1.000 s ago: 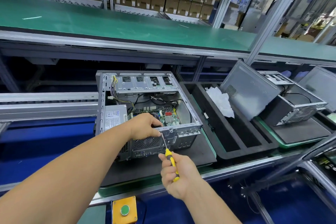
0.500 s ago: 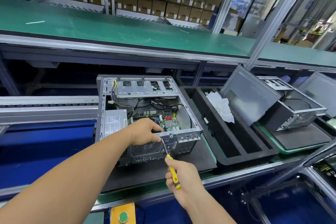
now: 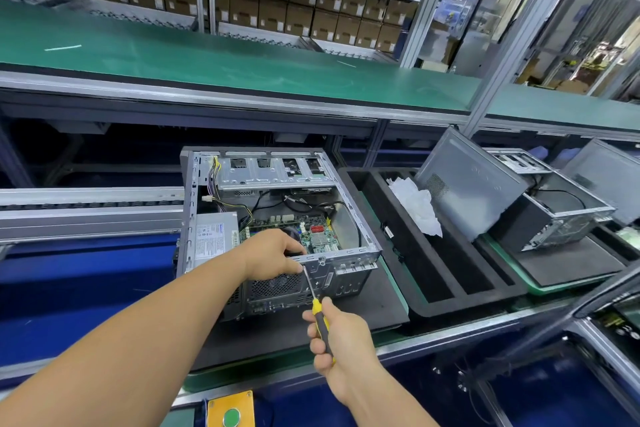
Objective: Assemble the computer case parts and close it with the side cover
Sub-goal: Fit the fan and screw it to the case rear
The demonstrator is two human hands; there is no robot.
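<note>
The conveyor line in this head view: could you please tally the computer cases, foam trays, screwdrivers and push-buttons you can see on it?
Computer cases: 2, the open case and the case to the right
Empty black foam trays: 1
Screwdrivers: 1, held in the right hand
Green push-buttons: 1
Total: 5

Black foam tray, white wrapping inside

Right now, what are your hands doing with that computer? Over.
Left hand gripping computer case rear edge. Right hand holds screwdriver, tip at that edge. Side cover not on. Nothing blocking.
</note>
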